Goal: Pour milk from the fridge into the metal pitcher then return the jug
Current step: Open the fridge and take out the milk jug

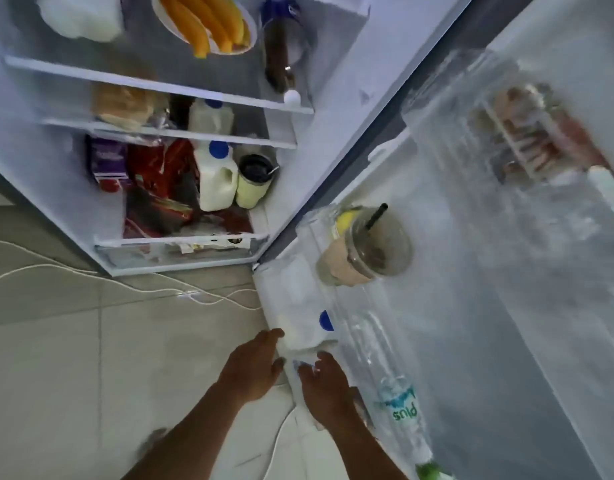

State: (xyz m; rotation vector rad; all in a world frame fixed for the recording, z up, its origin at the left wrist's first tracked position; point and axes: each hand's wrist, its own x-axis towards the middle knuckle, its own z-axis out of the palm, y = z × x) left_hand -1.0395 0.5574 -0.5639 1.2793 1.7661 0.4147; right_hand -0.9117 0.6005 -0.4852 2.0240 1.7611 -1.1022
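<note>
A white milk jug (307,332) with a blue cap stands in the lower shelf of the open fridge door (471,271), blurred behind the clear shelf wall. My left hand (253,368) rests against the outer end of that shelf beside the jug, fingers apart. My right hand (324,386) lies over the jug's near side with its fingers curled onto it; whether it grips is unclear. Two more blue-capped milk jugs stand inside the fridge, one on the bottom shelf (217,178) and one on the shelf above (208,116). No metal pitcher is in view.
An iced drink cup with a straw (364,247) and a clear water bottle (399,407) sit in the same door shelf. Inside the fridge are a lidded tumbler (253,183), food packets (153,188) and a plate of yellow food (205,22). White cables (125,289) run over the tiled floor.
</note>
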